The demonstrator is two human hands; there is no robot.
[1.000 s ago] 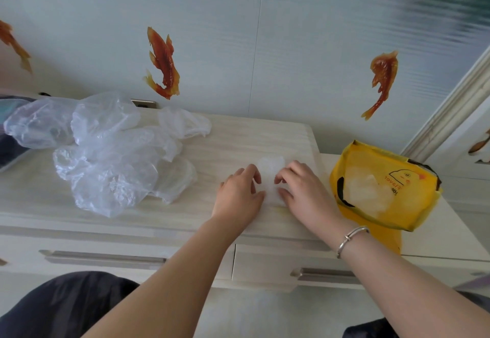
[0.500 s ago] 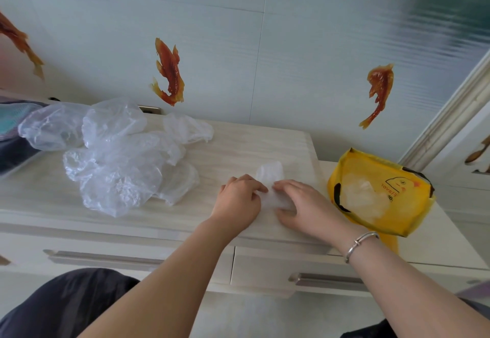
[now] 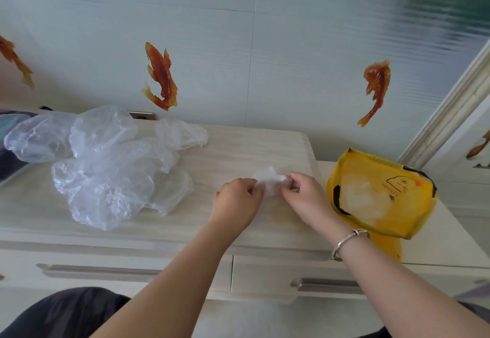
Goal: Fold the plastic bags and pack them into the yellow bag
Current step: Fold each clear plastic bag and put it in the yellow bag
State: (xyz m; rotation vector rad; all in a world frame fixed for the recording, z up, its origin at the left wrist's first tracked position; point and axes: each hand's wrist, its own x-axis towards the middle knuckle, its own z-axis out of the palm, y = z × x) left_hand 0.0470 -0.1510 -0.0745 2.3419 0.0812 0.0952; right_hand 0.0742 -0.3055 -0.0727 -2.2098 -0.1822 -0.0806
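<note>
A single head-worn view looks down and forward, close over the dresser top [image 3: 238, 152].

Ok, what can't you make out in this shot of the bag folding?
Head view:
- Folded plastic bag: its shape, covered by the left hand and right hand.
- Yellow bag: how many bags lie inside, hazy through its side.
- Loose bags: their count, overlapping and see-through.

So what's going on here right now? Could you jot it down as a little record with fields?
activity: folding a small clear plastic bag
left hand: fingers pinch the bag's left side
right hand: fingers pinch its right side
waiting: pile of crumpled clear bags, to the left
destination: yellow bag, open, to the right, clear plastic already inside
surface: pale wooden dresser top
</note>
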